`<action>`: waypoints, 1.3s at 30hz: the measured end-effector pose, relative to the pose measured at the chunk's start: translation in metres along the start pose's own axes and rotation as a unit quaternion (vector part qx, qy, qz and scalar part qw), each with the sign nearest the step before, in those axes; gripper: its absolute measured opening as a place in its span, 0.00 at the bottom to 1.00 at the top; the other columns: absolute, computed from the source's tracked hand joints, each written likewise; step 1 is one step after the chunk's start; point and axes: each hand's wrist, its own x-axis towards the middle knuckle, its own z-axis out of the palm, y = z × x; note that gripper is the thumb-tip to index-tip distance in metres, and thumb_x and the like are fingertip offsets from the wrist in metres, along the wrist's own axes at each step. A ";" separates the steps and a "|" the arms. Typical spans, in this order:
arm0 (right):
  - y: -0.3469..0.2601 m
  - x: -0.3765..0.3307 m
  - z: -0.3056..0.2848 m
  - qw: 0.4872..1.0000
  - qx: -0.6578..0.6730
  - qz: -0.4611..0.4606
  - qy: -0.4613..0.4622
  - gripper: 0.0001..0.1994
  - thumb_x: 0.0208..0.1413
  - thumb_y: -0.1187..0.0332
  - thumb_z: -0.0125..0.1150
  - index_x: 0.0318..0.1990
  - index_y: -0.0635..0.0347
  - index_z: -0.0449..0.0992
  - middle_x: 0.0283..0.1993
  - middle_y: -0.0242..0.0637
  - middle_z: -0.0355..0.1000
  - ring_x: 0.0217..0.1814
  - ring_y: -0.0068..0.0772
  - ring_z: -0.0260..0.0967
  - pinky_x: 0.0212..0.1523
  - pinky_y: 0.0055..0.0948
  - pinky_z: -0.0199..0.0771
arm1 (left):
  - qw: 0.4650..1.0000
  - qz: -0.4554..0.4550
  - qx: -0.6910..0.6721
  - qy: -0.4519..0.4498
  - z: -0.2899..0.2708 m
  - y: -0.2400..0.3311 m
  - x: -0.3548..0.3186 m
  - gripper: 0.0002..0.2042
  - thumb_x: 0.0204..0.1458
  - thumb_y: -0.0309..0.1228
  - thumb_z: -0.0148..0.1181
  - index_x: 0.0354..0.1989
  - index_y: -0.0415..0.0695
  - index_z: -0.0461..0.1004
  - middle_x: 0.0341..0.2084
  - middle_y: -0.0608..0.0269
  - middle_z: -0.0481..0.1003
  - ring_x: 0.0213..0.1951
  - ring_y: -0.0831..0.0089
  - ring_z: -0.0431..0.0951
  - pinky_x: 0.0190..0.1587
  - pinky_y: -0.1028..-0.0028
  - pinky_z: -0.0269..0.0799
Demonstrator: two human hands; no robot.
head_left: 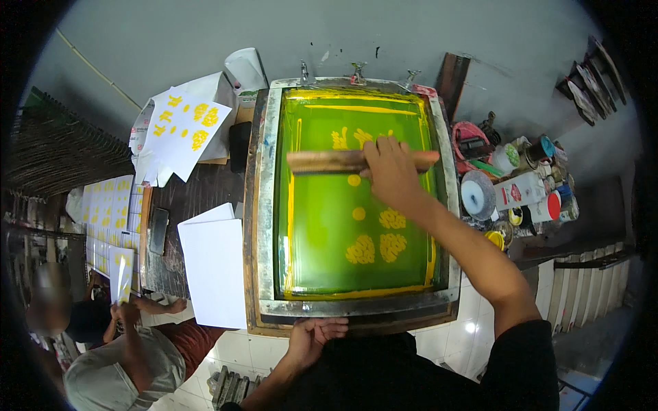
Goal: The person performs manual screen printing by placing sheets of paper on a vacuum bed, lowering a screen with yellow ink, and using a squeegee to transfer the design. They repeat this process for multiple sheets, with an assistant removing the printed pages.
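Note:
In the middle lies a printing screen with a metal frame and green mesh, marked with yellow patterns and yellow strips of ink along its sides. My right hand is closed over a wooden-handled squeegee, which spans the upper part of the mesh crosswise. The squeegee's working edge is hidden under its handle. At the near side, my left hand has its fingers curled against the front edge of the wooden base below the screen.
Blank white paper is stacked to the left, with printed sheets behind it. Two dark phones lie on the table. Jars and bottles crowd the right side. Another person at lower left holds a printed sheet.

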 end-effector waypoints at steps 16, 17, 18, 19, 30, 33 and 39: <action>0.104 0.133 0.025 0.994 0.051 0.046 -0.089 0.20 0.58 0.63 0.66 0.53 0.63 0.69 0.53 0.53 0.74 0.62 0.55 0.69 0.59 0.52 0.62 | 0.998 0.031 -0.024 -0.051 -0.001 -0.002 -0.001 0.17 0.64 0.25 0.45 0.50 0.21 0.73 0.47 0.31 0.79 0.46 0.46 0.84 0.51 0.55 0.82; 0.107 0.135 0.025 0.996 0.035 0.047 -0.073 0.19 0.59 0.63 0.65 0.53 0.63 0.69 0.53 0.54 0.74 0.61 0.55 0.69 0.59 0.52 0.62 | 0.997 0.038 -0.034 -0.056 -0.002 -0.004 -0.001 0.17 0.63 0.25 0.46 0.50 0.20 0.73 0.47 0.30 0.79 0.46 0.45 0.84 0.50 0.55 0.82; 0.109 0.137 0.026 0.997 0.018 0.048 -0.062 0.19 0.60 0.63 0.64 0.53 0.63 0.69 0.53 0.54 0.74 0.61 0.55 0.69 0.59 0.52 0.62 | 0.998 0.037 -0.034 -0.042 -0.002 -0.004 -0.001 0.16 0.63 0.24 0.47 0.49 0.20 0.73 0.46 0.29 0.79 0.45 0.45 0.84 0.49 0.55 0.83; 0.111 0.138 0.027 0.997 0.017 0.047 -0.063 0.19 0.60 0.63 0.64 0.53 0.63 0.69 0.53 0.54 0.74 0.61 0.55 0.69 0.60 0.52 0.62 | 0.996 0.052 -0.049 -0.055 -0.002 -0.005 -0.001 0.16 0.62 0.24 0.47 0.49 0.20 0.72 0.46 0.29 0.78 0.45 0.44 0.84 0.49 0.55 0.83; 0.049 0.055 0.010 0.992 0.006 0.061 -0.113 0.18 0.57 0.64 0.63 0.52 0.63 0.71 0.51 0.53 0.75 0.56 0.56 0.72 0.58 0.52 0.66 | 0.993 0.082 -0.040 -0.073 -0.002 -0.005 0.001 0.16 0.62 0.25 0.49 0.43 0.18 0.74 0.44 0.30 0.79 0.42 0.48 0.85 0.46 0.57 0.85; 0.001 -0.012 -0.014 0.992 0.032 0.065 -0.108 0.15 0.56 0.68 0.62 0.50 0.61 0.71 0.48 0.52 0.74 0.53 0.55 0.71 0.55 0.52 0.65 | 0.990 0.092 -0.042 -0.095 -0.006 -0.006 0.004 0.13 0.61 0.22 0.48 0.45 0.23 0.74 0.44 0.32 0.80 0.42 0.49 0.85 0.46 0.55 0.85; -0.093 -0.150 -0.061 0.997 0.054 0.011 -0.047 0.11 0.51 0.71 0.61 0.43 0.61 0.73 0.38 0.45 0.70 0.43 0.46 0.69 0.47 0.44 0.64 | 0.985 0.103 -0.040 -0.132 -0.013 -0.007 0.010 0.14 0.60 0.23 0.49 0.48 0.25 0.75 0.43 0.32 0.80 0.41 0.50 0.86 0.46 0.57 0.85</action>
